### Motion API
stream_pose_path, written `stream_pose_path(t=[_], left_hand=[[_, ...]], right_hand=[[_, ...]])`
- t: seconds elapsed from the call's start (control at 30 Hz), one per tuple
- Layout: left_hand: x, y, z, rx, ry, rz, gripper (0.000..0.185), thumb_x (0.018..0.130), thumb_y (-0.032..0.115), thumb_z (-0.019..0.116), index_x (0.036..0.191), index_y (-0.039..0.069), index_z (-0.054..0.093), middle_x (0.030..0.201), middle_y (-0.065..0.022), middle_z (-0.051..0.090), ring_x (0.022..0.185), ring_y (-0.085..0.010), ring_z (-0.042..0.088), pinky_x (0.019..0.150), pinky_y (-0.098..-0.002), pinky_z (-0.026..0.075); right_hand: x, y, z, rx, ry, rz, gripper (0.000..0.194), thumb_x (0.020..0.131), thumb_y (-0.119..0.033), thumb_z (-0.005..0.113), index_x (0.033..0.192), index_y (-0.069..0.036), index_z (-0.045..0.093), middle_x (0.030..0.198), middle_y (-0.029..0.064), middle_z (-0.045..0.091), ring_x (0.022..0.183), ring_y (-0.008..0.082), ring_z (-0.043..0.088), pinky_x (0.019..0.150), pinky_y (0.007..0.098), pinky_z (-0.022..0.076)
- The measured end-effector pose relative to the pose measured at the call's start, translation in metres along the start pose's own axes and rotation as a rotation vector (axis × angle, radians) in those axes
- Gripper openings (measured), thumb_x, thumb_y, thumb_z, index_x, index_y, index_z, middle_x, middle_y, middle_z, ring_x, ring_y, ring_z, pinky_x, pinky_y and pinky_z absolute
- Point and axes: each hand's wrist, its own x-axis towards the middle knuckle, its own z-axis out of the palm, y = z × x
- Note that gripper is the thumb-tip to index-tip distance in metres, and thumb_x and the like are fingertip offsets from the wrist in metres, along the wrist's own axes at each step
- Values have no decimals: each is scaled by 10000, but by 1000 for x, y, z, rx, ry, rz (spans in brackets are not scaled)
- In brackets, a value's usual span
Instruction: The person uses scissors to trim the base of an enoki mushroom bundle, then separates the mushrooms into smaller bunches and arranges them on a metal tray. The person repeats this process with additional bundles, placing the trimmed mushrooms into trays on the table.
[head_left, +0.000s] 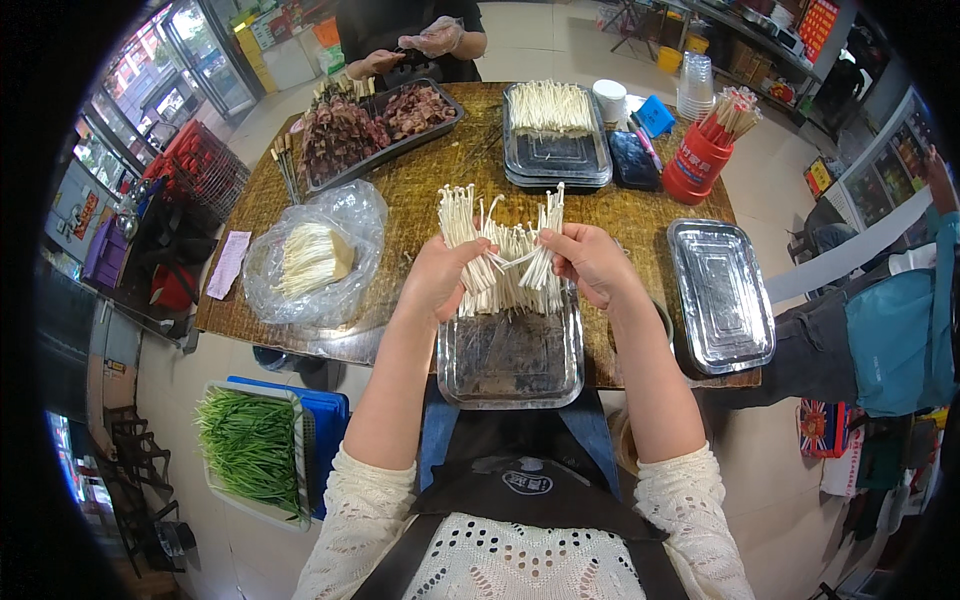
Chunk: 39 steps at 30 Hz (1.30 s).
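My left hand (442, 271) grips a bundle of enoki mushrooms (459, 217), caps pointing away from me. A smaller enoki bunch (551, 217) is pinched between the thumb and fingers of my right hand (592, 262). Some stems stretch across the gap between the two bunches. Just below both hands, a row of enoki (514, 281) covers the far end of a metal tray (510, 367), whose near end overhangs the table edge. To the left, a cut enoki clump (315, 259) with its base lies on an opened clear plastic bag (262, 289).
A tray of skewered meat (345, 150) stands far left. Stacked trays (559, 161) hold more enoki at the back. A red container (697, 161) of skewers and a lidded tray (724, 300) are at right. A person in gloves (431, 37) stands opposite; green chives (251, 450) sit low left.
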Motion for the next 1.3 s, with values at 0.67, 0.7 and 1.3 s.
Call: stream_pose_path(t=[0.67, 0.7, 1.3], left_hand=[[-3, -3, 14, -112, -194, -105, 414, 894, 4, 531, 1299, -10, 449, 1117, -125, 594, 1032, -224, 598, 892, -375, 505], [-2, -2, 11, -112, -176, -100, 409, 898, 2, 522, 1300, -11, 447, 1085, -124, 597, 976, -217, 605, 859, -368, 511], [-15, 6, -14, -103, -36, -126, 348, 928, 43, 508, 1265, -30, 464, 982, -111, 601, 872, -202, 612, 806, -355, 516]], right_hand=[[1, 6, 13, 63, -14, 10, 167, 851, -213, 705, 805, -77, 621, 650, -35, 559, 544, 58, 477, 521, 215, 384], [0, 6, 11, 79, -5, 16, 176, 849, -218, 708, 793, -82, 609, 640, -37, 549, 543, 58, 477, 518, 214, 380], [-2, 28, 9, -915, 429, -343, 317, 751, -188, 749, 940, 34, 624, 741, 140, 625, 702, 265, 620, 654, 364, 476]])
